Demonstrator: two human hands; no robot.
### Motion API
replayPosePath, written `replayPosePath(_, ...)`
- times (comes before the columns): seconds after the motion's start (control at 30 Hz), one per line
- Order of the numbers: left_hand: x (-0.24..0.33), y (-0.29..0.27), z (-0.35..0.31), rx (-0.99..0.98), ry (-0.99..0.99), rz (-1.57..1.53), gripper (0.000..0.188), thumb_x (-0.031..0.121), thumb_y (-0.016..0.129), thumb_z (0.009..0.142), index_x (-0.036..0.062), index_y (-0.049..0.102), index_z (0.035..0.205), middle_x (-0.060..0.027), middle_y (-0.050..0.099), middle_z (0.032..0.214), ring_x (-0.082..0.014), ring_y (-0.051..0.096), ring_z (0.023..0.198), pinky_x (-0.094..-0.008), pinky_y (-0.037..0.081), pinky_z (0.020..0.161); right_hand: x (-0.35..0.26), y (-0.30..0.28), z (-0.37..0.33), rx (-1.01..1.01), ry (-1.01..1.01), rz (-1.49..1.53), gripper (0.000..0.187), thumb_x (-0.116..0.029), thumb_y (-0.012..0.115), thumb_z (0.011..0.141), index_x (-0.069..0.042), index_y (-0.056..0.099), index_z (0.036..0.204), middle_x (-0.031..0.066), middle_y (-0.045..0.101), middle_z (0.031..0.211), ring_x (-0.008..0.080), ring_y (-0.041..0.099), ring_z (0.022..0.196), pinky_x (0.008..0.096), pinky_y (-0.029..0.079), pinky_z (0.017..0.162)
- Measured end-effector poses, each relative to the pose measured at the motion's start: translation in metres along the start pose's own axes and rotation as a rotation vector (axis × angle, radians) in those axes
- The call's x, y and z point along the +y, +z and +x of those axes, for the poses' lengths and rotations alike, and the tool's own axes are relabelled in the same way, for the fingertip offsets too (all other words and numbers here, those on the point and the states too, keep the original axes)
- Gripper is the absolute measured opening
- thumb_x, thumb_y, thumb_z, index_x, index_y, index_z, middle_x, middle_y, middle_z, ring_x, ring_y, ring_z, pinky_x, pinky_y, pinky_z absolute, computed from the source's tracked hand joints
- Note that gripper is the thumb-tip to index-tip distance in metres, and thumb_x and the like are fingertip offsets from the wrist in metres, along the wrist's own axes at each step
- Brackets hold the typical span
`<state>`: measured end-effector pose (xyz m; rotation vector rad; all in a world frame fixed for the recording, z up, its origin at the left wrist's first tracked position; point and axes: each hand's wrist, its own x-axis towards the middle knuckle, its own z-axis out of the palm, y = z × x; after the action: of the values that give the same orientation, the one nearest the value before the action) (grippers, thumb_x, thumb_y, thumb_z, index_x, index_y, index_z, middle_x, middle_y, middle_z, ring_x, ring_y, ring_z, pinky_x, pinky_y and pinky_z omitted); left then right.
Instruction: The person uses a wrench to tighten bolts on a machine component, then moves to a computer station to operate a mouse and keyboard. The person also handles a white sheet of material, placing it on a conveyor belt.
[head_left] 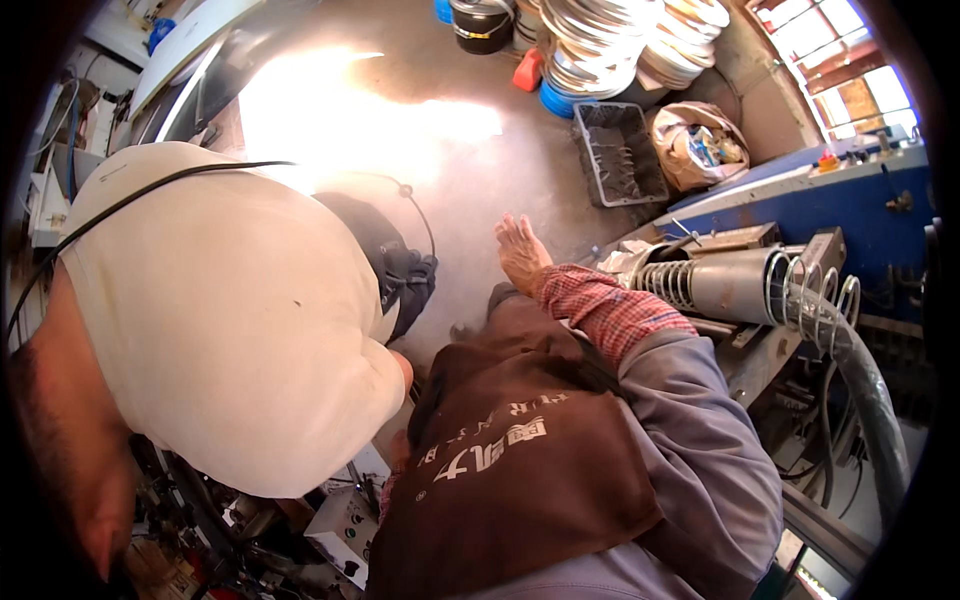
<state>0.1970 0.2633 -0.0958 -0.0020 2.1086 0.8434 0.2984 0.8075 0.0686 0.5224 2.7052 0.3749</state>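
My right hand (522, 256) reaches out past the hem of my brown apron (520, 470), over the concrete floor. Its fingers are apart and I see nothing in them. A red plaid cuff and a grey sleeve cover that arm. Of my left hand (400, 446) only a sliver shows beside the apron's left edge; its fingers are hidden. Close on my left, a person in a white shirt (230, 320) bends forward, with a black cable (150, 188) lying across the back. Nearest my right forearm is a machine's grey cylinder with a coil spring (667, 284).
A corrugated hose (868, 390) bends down at the right from the machine. Ahead stand a black crate (618, 155), a sack (700, 145), stacked metal rings (595, 45) and a black bucket (483, 27). A control box (343, 530) sits at lower left. Sun glare whitens the floor.
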Motion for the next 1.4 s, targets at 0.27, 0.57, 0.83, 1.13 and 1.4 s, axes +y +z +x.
replayPosePath(0.27,0.052,0.028,0.008,0.002,-0.144,-0.109,0.032,0.027,0.052,0.099,-0.0033,0.063,0.1,-0.0177,0.066,0.094,-0.0327,0.062,0.088,-0.0414,0.048,0.08,0.009,-0.025,0.052,0.276,-0.27,0.229,0.038,-0.021,0.062,0.083,-0.001,0.068,0.115,0.0146,0.045,0.149,0.0359,0.031,0.145,0.0531,0.032,0.111)
replayPosePath(0.57,0.169,0.081,0.003,0.144,-0.242,-0.245,0.022,0.019,0.054,0.099,-0.0009,0.063,0.102,-0.0165,0.066,0.095,-0.0267,0.063,0.089,-0.0368,0.049,0.082,0.075,-0.071,0.135,0.363,-0.611,0.431,0.035,-0.021,0.058,0.088,0.0,0.064,0.116,0.0161,0.044,0.148,0.0367,0.029,0.145,0.0555,0.038,0.107)
replayPosePath(0.83,0.561,0.077,0.017,0.434,0.732,0.141,0.013,0.005,0.053,0.098,-0.003,0.061,0.104,-0.0146,0.061,0.088,-0.025,0.059,0.081,-0.0312,0.048,0.077,0.217,-0.164,0.19,0.563,-0.839,0.595,0.036,-0.011,0.064,0.087,-0.001,0.063,0.121,0.0091,0.048,0.147,0.0297,0.036,0.144,0.0491,0.042,0.105)
replayPosePath(1.13,0.832,0.062,0.059,-0.117,1.012,-0.004,0.016,0.004,0.058,0.096,-0.0039,0.063,0.109,-0.0144,0.064,0.091,-0.0257,0.063,0.079,-0.0332,0.05,0.072,0.315,-0.217,0.235,0.716,-1.011,0.532,0.038,-0.014,0.069,0.081,0.001,0.067,0.117,0.007,0.059,0.128,0.0215,0.051,0.127,0.0402,0.045,0.089)
replayPosePath(1.4,0.914,0.062,0.147,-0.293,1.227,-0.091,0.01,-0.001,0.06,0.093,-0.0027,0.063,0.102,-0.0113,0.064,0.087,-0.0232,0.062,0.077,-0.0326,0.049,0.072,0.37,-0.243,0.32,0.712,-0.987,0.321,0.038,-0.015,0.069,0.074,-0.002,0.07,0.11,0.0066,0.06,0.122,0.0228,0.05,0.13,0.0392,0.048,0.095)
